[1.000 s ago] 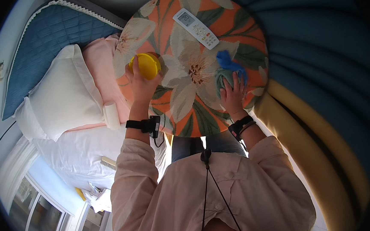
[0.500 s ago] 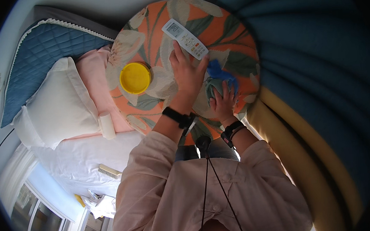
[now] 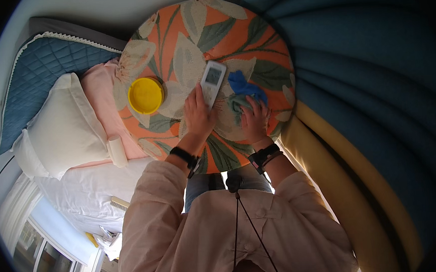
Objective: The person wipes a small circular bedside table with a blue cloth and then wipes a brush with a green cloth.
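My left hand point(image 3: 199, 112) grips the lower end of a white remote control point(image 3: 215, 77), whose grey screen faces up and whose keys are partly covered or blurred. To its right, my right hand point(image 3: 255, 119) lies over a crumpled grey-green cloth point(image 3: 237, 103), fingers bent onto it. A bright blue cloth point(image 3: 245, 85) lies against the grey-green one, just beyond my right fingertips. Left of the remote, a round yellow dish point(image 3: 145, 96) sits on the flower-patterned orange round table point(image 3: 279, 61).
A bed with a cream pillow point(image 3: 68, 126), a blue quilted headboard point(image 3: 46, 67) and a white cylinder point(image 3: 117, 151) adjoins the table's left side. A brush point(image 3: 119, 203) lies on the white sheet. Blue curtains point(image 3: 365, 75) hang close on the right.
My left hand has drawn the remote nearer to me and turned it, so its screen end now leans right. My right hand stays on the grey-green cloth. The whole view has shifted slightly.
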Available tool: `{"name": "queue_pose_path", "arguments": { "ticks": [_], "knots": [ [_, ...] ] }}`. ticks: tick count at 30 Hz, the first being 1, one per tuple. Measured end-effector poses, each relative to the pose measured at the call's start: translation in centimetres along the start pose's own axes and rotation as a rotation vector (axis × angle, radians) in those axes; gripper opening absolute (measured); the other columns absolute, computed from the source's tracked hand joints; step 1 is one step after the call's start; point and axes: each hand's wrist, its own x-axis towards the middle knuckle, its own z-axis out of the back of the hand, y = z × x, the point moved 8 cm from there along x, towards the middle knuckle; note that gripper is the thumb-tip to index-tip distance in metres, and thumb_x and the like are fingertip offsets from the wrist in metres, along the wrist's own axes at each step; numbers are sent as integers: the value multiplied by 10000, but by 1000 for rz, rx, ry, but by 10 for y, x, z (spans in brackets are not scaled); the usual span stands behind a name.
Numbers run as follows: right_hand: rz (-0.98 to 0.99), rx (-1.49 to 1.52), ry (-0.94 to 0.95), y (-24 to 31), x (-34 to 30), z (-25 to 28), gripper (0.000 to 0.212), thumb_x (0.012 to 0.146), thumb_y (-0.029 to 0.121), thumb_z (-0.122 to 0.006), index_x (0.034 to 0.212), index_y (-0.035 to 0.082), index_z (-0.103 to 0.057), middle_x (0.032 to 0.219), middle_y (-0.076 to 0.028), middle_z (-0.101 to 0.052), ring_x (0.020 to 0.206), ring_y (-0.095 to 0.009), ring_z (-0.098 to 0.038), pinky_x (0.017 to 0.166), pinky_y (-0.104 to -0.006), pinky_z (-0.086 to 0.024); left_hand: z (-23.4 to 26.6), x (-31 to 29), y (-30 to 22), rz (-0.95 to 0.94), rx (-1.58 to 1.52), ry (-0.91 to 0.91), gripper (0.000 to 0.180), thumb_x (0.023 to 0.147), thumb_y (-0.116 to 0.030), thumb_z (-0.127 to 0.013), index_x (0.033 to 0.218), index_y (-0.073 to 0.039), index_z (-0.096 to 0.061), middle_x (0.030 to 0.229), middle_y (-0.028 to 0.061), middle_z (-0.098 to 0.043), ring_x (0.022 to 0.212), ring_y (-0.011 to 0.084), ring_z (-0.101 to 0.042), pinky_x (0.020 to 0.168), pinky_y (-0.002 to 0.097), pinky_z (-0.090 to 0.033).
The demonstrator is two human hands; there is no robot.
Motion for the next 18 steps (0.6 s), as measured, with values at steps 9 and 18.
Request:
{"name": "queue_pose_path", "arguments": {
  "ticks": [9,18],
  "knots": [
    [-168,715,-365,3,141,128,251,868,116,-509,1083,-6,-553,1087,-168,-518,892,-263,-572,742,-334,-474,36,-79,31,-278,-92,244,600,730,-285,-606,1248,-37,-434,1188,176,-479,1048,363,-457,851,471,-374],
    [347,60,-73,113,221,-16,311,806,240,-583,1114,200,-598,1323,-69,-409,1216,-314,-360,937,-563,-311,1,-6,39,-148,396,80,570,842,-464,-458,1323,-162,-407,1403,122,-323,1284,309,-300,1004,548,-203]
  ]
}}
